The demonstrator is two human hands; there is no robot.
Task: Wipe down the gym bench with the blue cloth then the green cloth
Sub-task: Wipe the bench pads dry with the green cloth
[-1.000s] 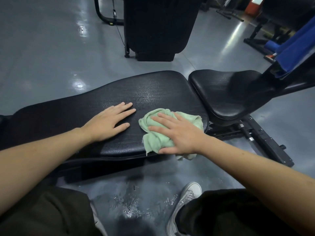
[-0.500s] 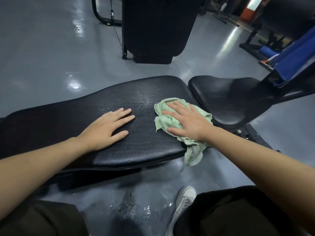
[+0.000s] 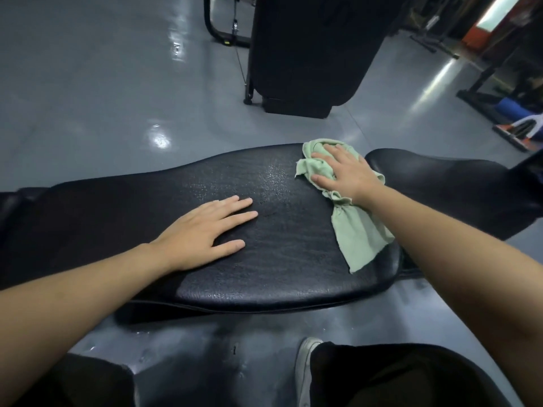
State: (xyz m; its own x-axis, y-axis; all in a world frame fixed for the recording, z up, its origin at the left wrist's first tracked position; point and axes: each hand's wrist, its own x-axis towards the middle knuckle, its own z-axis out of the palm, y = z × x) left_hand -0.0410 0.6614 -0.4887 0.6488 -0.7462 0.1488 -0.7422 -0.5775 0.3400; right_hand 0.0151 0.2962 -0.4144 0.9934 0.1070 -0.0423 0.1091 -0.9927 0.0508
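Observation:
The black padded gym bench (image 3: 264,265) runs across the middle of the head view, with its separate seat pad (image 3: 440,183) at the right. My right hand (image 3: 343,170) presses flat on the bunched green cloth (image 3: 358,230) at the far right corner of the long pad; a tail of the cloth trails back along my forearm toward the near edge. My left hand (image 3: 205,227) lies flat, fingers apart, on the middle of the pad with nothing in it. The blue cloth is out of view.
Grey glossy floor (image 3: 102,98) surrounds the bench. A tall black machine (image 3: 308,54) stands beyond it. Other gym gear and a blue roll (image 3: 511,108) sit at the far right. My knees and a white shoe (image 3: 305,368) are below the bench's near edge.
My right hand has slid the green cloth away from me, from the near edge of the pad to its far right corner. My left hand stays planted on the pad.

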